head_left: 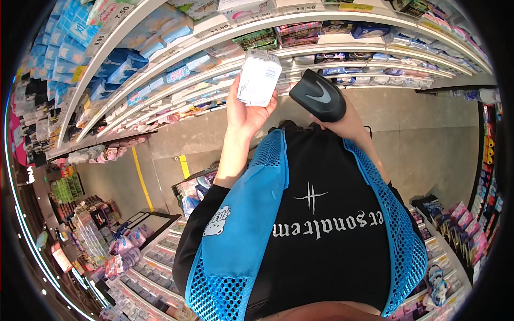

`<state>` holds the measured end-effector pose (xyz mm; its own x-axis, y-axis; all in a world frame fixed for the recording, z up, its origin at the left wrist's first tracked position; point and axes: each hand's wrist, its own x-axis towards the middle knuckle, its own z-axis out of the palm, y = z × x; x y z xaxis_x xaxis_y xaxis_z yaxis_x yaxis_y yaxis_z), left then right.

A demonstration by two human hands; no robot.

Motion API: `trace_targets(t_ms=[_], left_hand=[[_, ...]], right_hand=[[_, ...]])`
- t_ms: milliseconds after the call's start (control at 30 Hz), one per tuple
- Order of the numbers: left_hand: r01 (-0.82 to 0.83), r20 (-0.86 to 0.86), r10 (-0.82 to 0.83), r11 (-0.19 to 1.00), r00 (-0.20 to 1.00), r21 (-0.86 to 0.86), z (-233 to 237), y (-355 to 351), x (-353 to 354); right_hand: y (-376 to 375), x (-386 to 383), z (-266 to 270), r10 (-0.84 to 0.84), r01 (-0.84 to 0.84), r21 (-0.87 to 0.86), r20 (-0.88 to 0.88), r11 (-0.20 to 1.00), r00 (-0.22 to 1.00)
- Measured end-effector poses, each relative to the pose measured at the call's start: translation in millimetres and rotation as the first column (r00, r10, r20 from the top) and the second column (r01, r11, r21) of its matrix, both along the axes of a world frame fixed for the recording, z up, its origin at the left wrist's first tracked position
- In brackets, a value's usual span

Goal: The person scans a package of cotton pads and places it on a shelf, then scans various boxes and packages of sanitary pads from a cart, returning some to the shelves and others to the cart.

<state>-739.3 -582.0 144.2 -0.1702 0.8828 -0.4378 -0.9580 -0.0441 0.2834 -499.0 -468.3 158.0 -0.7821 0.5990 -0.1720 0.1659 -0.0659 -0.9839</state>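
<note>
My left hand is closed around a small white box, gripping it from below in front of my chest. A barcode and printed text show on the face turned towards me. To its right, my right hand is wrapped round a black handheld barcode scanner with a grey curved mark on top. The scanner's head points up and left, towards the box, with a gap between the two. Most of the right-hand fingers are hidden beneath the scanner.
Tiered white shelves with price labels and packaged goods curve across the front and left. Blue packs fill the upper left shelves. Another stocked display stands behind me at lower left. Yellow tape marks the grey floor.
</note>
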Motion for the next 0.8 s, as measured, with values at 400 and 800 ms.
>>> trace_targets(t_ms=[400,800], left_hand=[[-0.019,0.05,0.02,1.0,0.999,-0.006,-6,-4,2],[0.043,-0.025,-0.046,0.993,0.999,-0.112,-19,-8,13]], right_hand=[[4,-2,-2,0.127,-0.126,-0.01,0.098,0.992,0.987],[2,-9,1,0.017,-0.017,-0.022,0.031,1.0,0.999]])
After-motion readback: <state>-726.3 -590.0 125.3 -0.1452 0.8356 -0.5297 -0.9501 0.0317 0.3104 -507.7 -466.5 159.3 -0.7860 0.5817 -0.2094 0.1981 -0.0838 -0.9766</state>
